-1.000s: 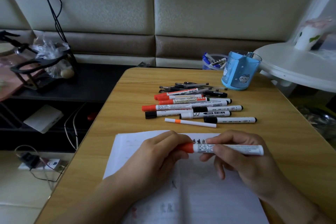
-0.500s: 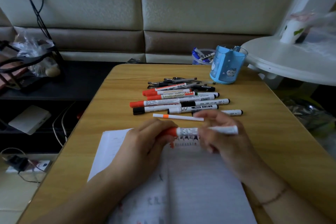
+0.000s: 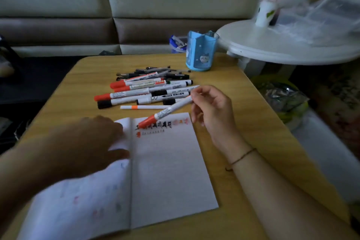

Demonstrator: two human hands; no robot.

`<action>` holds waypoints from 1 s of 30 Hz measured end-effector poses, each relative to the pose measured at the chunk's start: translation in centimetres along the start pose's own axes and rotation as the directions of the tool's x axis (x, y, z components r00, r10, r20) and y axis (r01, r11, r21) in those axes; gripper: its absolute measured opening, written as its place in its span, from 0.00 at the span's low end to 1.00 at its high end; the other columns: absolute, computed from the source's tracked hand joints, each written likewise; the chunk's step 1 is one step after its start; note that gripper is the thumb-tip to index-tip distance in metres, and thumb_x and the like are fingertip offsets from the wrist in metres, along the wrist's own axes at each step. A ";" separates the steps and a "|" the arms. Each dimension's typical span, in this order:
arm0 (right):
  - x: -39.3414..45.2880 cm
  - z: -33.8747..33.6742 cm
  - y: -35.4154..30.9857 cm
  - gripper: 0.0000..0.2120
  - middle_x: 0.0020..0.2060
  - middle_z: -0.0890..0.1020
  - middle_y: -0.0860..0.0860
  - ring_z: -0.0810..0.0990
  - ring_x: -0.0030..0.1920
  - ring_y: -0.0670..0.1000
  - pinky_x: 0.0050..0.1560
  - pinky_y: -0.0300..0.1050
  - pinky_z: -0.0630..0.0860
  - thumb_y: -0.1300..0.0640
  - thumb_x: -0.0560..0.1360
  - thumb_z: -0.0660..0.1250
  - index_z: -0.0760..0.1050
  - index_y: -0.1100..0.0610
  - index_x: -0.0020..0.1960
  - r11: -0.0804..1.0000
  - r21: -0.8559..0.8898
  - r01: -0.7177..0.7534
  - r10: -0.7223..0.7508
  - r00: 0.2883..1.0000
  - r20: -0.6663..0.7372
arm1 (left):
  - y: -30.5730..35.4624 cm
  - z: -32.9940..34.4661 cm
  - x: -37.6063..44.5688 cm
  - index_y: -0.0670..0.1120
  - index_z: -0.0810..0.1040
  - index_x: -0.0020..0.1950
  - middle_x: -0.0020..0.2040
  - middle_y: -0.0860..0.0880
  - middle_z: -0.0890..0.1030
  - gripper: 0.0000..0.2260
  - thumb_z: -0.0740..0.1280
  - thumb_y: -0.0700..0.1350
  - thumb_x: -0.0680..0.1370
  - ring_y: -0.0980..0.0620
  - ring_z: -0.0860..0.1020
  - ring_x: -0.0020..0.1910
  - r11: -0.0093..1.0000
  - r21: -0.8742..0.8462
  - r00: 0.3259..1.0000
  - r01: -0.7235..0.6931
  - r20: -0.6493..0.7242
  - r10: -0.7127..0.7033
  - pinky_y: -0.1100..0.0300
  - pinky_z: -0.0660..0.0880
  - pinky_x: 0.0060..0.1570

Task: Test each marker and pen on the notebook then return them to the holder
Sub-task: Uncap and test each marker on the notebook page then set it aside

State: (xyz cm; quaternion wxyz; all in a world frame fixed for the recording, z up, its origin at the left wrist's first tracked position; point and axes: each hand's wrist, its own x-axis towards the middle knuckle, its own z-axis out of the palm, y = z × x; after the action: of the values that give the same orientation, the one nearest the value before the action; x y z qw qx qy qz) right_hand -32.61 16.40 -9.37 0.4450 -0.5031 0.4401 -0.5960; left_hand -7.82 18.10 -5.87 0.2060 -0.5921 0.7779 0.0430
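A right hand (image 3: 211, 106) pinches the tail of an orange-capped marker (image 3: 164, 113) whose capped tip hovers over test marks at the top of the open notebook (image 3: 171, 171); the left hand (image 3: 93, 142), blurred, lies flat on the notebook's left page, its grip impossible to tell. The cap likely needs pulling before any stroke. Beyond the notebook lie loose markers (image 3: 144, 89), then the blue holder (image 3: 200, 52), seemingly empty

Rounded-corner yellowish wooden table (image 3: 253, 122), open white lined paper notebook (image 3: 171, 171), loose pile of capped white-barrelled markers and dark pens (image 3: 144, 88), blue plastic pen holder (image 3: 200, 52) at far edge
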 end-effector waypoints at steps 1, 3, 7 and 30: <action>0.1 0.1 0.1 0.03 0.30 0.75 0.55 0.72 0.26 0.51 0.22 0.33 0.67 0.63 0.78 0.65 0.76 0.63 0.48 1.000 -0.001 -0.001 0.001 1.000 -0.016 | 0.4 -1.5 0.2 0.58 0.72 0.62 0.56 0.57 0.78 0.27 0.57 0.73 0.72 0.58 0.78 0.50 0.995 0.097 0.993 -0.025 0.114 0.014 0.60 0.77 0.53; 0.4 0.2 -0.1 0.04 0.30 0.75 0.53 0.72 0.27 0.51 0.22 0.34 0.67 0.61 0.78 0.65 0.77 0.62 0.48 1.000 -0.004 -0.021 0.021 0.998 -0.063 | 2.0 -4.8 1.7 0.49 0.77 0.54 0.47 0.52 0.83 0.14 0.65 0.58 0.78 0.56 0.83 0.41 0.988 0.149 0.965 -0.044 0.264 0.003 0.61 0.81 0.44; 1.6 -1.9 -1.9 0.04 0.28 0.75 0.49 0.73 0.28 0.51 0.22 0.36 0.66 0.58 0.77 0.68 0.78 0.59 0.48 0.999 0.007 -0.033 0.034 0.981 -0.191 | 7.1 -9.6 6.0 0.39 0.76 0.50 0.36 0.46 0.80 0.08 0.63 0.45 0.80 0.52 0.79 0.30 0.980 0.161 0.991 0.114 0.051 -0.124 0.59 0.76 0.29; -22.7 -30.6 1.9 0.04 0.37 0.79 0.65 0.79 0.38 0.55 0.37 0.35 0.72 0.58 0.76 0.70 0.78 0.58 0.45 0.698 -0.560 -0.445 -0.138 0.685 -0.716 | 34.7 -4.2 5.4 0.51 0.76 0.64 0.61 0.52 0.75 0.23 0.60 0.63 0.75 0.51 0.73 0.59 0.189 0.037 0.142 -0.981 -0.522 0.841 0.49 0.72 0.59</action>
State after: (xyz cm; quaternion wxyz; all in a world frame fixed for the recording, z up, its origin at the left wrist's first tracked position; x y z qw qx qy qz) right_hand -60.56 40.43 -19.14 0.0672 -0.3182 0.8112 -0.4860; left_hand -42.71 22.18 -10.21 -0.1398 0.0000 0.9785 0.1518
